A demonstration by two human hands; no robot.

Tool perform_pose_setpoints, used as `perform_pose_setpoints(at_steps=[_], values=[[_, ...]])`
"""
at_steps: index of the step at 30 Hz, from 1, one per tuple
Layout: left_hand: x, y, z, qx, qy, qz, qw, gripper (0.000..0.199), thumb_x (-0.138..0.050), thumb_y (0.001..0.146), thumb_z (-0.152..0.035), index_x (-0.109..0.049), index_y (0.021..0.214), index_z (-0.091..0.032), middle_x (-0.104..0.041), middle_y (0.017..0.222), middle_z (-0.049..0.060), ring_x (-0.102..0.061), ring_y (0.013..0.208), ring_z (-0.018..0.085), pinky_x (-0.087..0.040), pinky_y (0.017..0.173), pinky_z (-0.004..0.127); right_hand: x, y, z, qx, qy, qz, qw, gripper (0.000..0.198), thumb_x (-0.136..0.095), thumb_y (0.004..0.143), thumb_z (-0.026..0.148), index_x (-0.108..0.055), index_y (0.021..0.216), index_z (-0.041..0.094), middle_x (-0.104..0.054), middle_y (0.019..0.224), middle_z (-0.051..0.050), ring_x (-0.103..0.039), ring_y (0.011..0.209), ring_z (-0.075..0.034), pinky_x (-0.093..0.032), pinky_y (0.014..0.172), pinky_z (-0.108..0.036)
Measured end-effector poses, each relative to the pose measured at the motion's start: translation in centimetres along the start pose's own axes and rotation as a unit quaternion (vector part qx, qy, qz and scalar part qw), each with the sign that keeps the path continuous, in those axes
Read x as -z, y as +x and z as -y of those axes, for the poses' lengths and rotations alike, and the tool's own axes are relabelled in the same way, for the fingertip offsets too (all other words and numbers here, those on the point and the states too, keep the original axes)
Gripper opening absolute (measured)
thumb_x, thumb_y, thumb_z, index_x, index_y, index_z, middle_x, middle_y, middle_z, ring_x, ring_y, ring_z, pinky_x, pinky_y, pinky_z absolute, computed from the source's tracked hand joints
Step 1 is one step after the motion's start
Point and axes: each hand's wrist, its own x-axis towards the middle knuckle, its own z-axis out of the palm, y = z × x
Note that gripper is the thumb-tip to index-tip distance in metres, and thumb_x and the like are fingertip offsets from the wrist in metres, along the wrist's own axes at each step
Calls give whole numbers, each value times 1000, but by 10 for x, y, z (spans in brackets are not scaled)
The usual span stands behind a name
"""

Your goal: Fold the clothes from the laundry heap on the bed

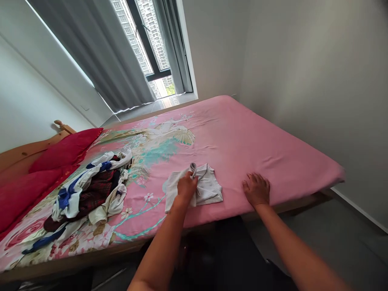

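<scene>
Pink bed (242,137), messy clothes pile (96,186) toward its near left corner, part-folded light grey garment (211,189) by the near edge. Left hand's (187,186) pinching that garment; right hand's (257,189) apart, resting near the same edge.

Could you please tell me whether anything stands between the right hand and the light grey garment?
Nothing visible does: only a stretch of pink sheet separates the right hand from the light grey garment, which the left hand holds near its middle.
</scene>
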Motion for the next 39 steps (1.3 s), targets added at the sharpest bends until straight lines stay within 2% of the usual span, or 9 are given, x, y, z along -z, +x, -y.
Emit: perform_pose_setpoints(at_steps=[4,12,17,21,23,27,29,33,39], values=[[-38,1,-14,18,44,55,997,24,-54,81,-31,-65,100,-22,-72,90,10,-65,88,25,-40,69,30,-3,1,-2,-3,21,-15,1000,38,-43,89,36,-56,118,15,-53,129,-12,-36,125,-25,-18,107,-43],[-27,19,-22,16,48,11,999,25,-52,83,-33,-63,103,-22,-71,88,9,-65,89,26,-40,70,30,-5,3,-3,-7,43,-30,999,36,-47,88,34,-57,117,16,-54,128,-11,-38,125,-25,-18,108,-44],[-44,24,-31,10,-18,17,1000,28,-56,81,-33,-63,104,-18,-70,85,10,-65,87,25,-42,71,30,-4,3,-3,-8,45,-31,998,36,-48,87,34,-57,117,16,-54,128,-11,-38,125,-25,-18,108,-45],[-52,16,-25,-34,-64,43,996,36,-53,84,-43,-62,107,-18,-69,75,3,-65,76,18,-45,69,26,-5,4,-3,-7,46,-33,998,36,-47,87,33,-58,117,16,-55,128,-11,-38,125,-26,-19,108,-45],[-50,14,-16,-82,-84,7,993,33,-47,88,-41,-64,104,-18,-69,80,4,-64,77,17,-47,72,26,-4,4,-3,-5,47,-33,998,36,-46,88,33,-58,117,16,-54,128,-11,-38,126,-26,-19,108,-45],[-46,16,6,-187,-46,-68,979,35,-37,90,-25,-61,114,-15,-62,120,11,-53,116,19,-40,100,33,-3,4,-3,-5,48,-31,998,36,-46,88,34,-57,117,16,-54,129,-11,-38,126,-26,-19,108,-46],[-50,18,12,-195,26,-41,980,43,-38,91,-28,-52,129,-14,-47,140,12,-33,135,24,-26,111,42,-3,4,-3,-6,47,-32,998,36,-46,88,34,-57,117,16,-54,128,-11,-38,125,-26,-19,108,-46],[-66,15,8,-193,134,65,970,65,-41,86,-55,-33,144,-25,-25,153,6,-10,142,33,-2,111,61,-4,4,-3,-4,42,-33,999,36,-47,87,34,-57,117,17,-54,128,-11,-38,125,-25,-19,108,-45],[-53,17,2,-203,123,157,959,69,-39,83,-67,-29,144,-36,-16,156,1,-7,142,34,-4,108,64,-5,2,-5,-1,36,-29,999,37,-47,87,35,-57,117,16,-54,128,-11,-39,125,-26,-20,108,-46]])
